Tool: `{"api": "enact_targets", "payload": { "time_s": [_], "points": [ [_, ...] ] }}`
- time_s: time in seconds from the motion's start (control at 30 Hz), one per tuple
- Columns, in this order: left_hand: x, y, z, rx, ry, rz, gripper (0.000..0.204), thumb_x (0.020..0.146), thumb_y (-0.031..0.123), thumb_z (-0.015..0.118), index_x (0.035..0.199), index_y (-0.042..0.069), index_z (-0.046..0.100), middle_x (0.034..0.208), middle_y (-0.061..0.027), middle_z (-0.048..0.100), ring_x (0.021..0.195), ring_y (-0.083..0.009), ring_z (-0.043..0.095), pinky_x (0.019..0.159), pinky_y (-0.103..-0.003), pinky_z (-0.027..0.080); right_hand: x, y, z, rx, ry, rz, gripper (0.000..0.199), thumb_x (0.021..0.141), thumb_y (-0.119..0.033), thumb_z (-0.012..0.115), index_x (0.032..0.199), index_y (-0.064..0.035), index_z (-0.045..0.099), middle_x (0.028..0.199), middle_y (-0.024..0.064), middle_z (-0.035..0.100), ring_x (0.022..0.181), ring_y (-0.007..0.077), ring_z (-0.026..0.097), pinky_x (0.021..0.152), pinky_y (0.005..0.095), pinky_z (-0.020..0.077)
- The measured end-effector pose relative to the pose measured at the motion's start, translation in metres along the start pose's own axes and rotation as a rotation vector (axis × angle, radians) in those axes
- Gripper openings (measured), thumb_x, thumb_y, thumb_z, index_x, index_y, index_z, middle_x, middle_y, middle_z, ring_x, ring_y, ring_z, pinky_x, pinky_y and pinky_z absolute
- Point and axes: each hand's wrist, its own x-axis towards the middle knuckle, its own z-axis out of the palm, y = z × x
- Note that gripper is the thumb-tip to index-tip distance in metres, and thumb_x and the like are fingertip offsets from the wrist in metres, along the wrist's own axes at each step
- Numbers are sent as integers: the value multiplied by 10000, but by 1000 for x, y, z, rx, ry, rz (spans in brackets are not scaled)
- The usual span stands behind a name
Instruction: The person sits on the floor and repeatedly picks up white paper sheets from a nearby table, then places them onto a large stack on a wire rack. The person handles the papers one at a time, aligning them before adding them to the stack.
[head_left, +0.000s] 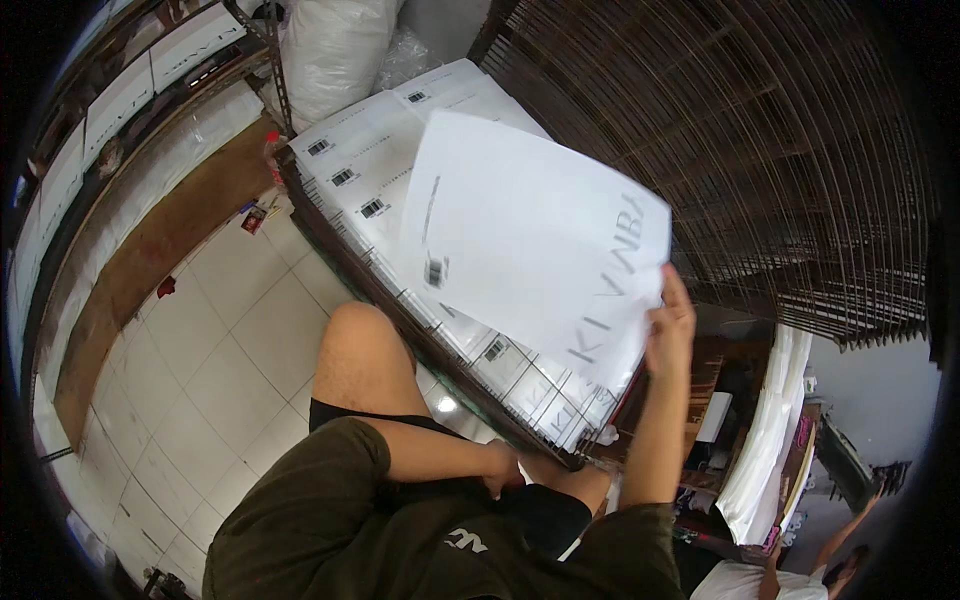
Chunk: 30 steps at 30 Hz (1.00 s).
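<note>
— Sheet [530, 235], the big white one: where was it against the fingers?

— It was up in the air in the right hand [668, 335], above the row of flat white packets [375, 170] that stood in the wire rack [420, 320]. The fingers [676, 290] pinched its right edge near the lower corner, with the sheet spreading up and to the left from them.

— And which way did it run?

— Its long axis ran from the upper left, near the back of the rack, down to the lower right by the hand. The flat face was turned toward the camera, with grey lettering along the right side and a small dark label near the left edge.

— The other hand?

— The left hand [497, 468] was down low by the thigh, at the near end of the rack, well apart from the sheet. It looked loosely curled, though I could not tell whether it gripped anything
</note>
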Motion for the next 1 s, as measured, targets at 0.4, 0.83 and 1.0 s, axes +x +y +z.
{"api": "enact_targets", "payload": {
  "time_s": [0.4,0.83,1.0],
  "points": [
    [21,-4,9,-68,-147,-74,617,735,347,715,1276,248,434,958,-5,661,891,-213,643,733,-420,500,-58,276,33,35,194,398,745,742,144,416,1436,-97,293,1490,52,284,1035,153,504,673,224,432],
    [9,3,-8,-100,-133,-76,598,694,377,748,1213,228,493,1031,-11,645,946,-240,626,755,-423,484,-53,295,28,-29,164,320,721,730,127,440,1421,-6,288,1467,161,294,1146,212,498,840,266,454],
    [29,-6,14,-78,-73,-49,571,693,398,746,1187,224,519,1028,-14,646,941,-240,628,736,-424,483,-49,281,37,-14,160,332,723,730,129,435,1423,-8,283,1457,162,310,1128,212,511,844,268,453]
  ]
}}
